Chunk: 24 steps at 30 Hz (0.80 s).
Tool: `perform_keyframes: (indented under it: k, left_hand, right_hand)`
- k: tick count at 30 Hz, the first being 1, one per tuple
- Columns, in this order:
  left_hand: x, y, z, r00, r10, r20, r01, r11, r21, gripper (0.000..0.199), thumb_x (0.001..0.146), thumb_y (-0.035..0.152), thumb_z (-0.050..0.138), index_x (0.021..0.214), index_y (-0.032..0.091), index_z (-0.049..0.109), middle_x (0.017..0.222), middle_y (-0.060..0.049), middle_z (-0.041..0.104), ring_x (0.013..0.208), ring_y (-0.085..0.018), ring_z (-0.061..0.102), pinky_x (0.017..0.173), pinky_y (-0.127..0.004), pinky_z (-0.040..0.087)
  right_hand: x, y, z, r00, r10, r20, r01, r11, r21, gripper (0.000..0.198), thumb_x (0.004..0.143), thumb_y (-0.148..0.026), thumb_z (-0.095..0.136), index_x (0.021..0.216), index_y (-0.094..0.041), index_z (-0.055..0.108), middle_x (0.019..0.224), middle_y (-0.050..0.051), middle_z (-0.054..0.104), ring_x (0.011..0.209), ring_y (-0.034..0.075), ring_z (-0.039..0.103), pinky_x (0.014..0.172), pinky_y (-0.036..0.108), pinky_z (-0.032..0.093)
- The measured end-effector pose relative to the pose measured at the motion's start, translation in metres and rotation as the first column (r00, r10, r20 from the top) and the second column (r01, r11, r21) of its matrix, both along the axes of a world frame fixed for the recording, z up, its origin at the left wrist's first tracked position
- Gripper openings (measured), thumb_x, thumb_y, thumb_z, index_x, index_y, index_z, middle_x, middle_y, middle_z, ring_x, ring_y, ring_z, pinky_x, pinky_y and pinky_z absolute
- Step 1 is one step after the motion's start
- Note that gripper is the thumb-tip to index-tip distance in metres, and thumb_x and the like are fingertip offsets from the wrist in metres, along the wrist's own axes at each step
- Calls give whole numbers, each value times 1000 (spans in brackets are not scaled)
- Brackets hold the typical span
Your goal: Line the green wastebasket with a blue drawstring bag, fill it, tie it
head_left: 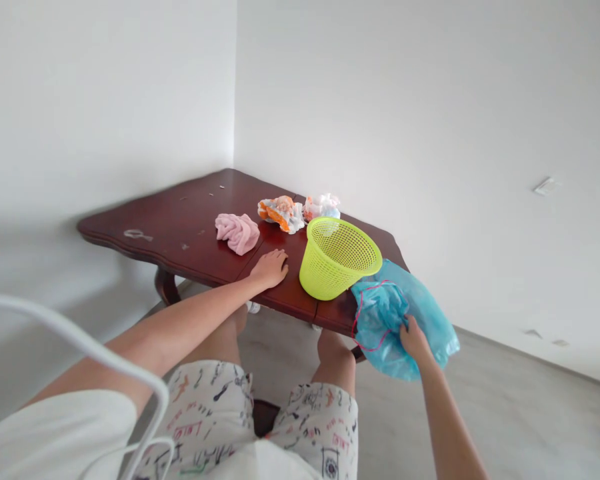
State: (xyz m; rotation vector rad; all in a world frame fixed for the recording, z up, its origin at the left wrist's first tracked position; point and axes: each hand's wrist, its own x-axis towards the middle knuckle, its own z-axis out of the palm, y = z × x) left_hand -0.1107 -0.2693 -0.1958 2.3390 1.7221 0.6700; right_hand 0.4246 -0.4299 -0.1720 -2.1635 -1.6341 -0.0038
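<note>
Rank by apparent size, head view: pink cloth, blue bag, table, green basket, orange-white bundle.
1. Table
2. Blue bag
3. Green basket
4. Pink cloth and orange-white bundle: too alike to rank

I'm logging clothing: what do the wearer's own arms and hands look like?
The left hand and right hand wear no visible gloves. A short white sleeve shows on the left arm; any right sleeve is out of view. A white cable crosses before the left arm.

Left hand palm-down, right hand gripping, 2 arms extended.
</note>
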Motion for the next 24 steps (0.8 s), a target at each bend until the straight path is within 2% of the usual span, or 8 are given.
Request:
perform_keyframes:
  k: [2,5,9,12,15,19,22,24]
  left_hand:
    - [0,-1,1,1000,-2,-2,2,1000,-3,53,113,32,55,159,10,69,179,-23,58,169,-42,51,138,-59,41]
    - [0,-3,2,1000,-6,5,6,1000,-3,53,113,31,53,160,10,68,180,-23,57,170,-41,50,139,-59,40]
    - [-1,-6,5,999,-15,29,14,1000,2,51,113,31,55,158,9,68,179,-24,57,169,-43,50,138,-60,40]
    - [-1,-8,8,998,-21,66,21,1000,12,45,111,28,58,151,10,70,175,-24,61,167,-43,53,138,-59,41]
    - [-1,-11,16,991,-23,134,18,999,33,35,107,24,62,139,13,73,166,-23,68,157,-39,62,134,-55,46]
    - [-5,-28,30,958,-37,284,8,994,105,25,107,22,61,129,17,72,137,-16,79,119,-29,77,109,-43,60]
    - [-3,-71,42,913,-36,406,-56,976,212,29,118,31,43,122,18,68,118,-14,78,102,-25,74,97,-41,61]
    - [5,-113,52,879,-139,456,-13,950,313,35,120,35,36,109,21,65,105,-11,75,96,-24,73,91,-38,61]
  right_hand:
    - [-10,25,-9,999,29,-40,-30,999,-25,51,88,-33,59,134,-22,78,104,15,84,101,35,82,93,44,64]
    - [-18,59,-8,991,86,-103,-91,995,-43,54,83,-26,60,133,-18,79,120,18,86,114,34,82,105,41,62]
    - [-22,85,9,972,172,-157,-175,985,-7,47,85,-26,58,125,-19,82,123,15,88,120,32,80,111,42,60]
    - [-22,81,32,973,174,-154,-164,984,76,43,95,-38,55,122,-18,82,119,18,87,114,36,78,108,48,60]
    - [-25,57,64,977,167,-130,-143,973,180,52,104,-51,49,129,-17,80,123,20,85,114,37,76,106,51,58]
    - [-43,1,120,967,228,-114,-169,910,379,50,109,-58,55,127,-19,80,109,13,83,104,32,75,96,43,59]
    - [-57,-65,157,953,276,-124,-196,874,445,38,111,-56,63,118,-23,81,96,8,78,86,26,70,78,36,57]
    - [-63,-118,168,914,377,-149,-281,854,437,29,111,-51,69,117,-26,81,98,8,77,83,25,70,71,34,57]
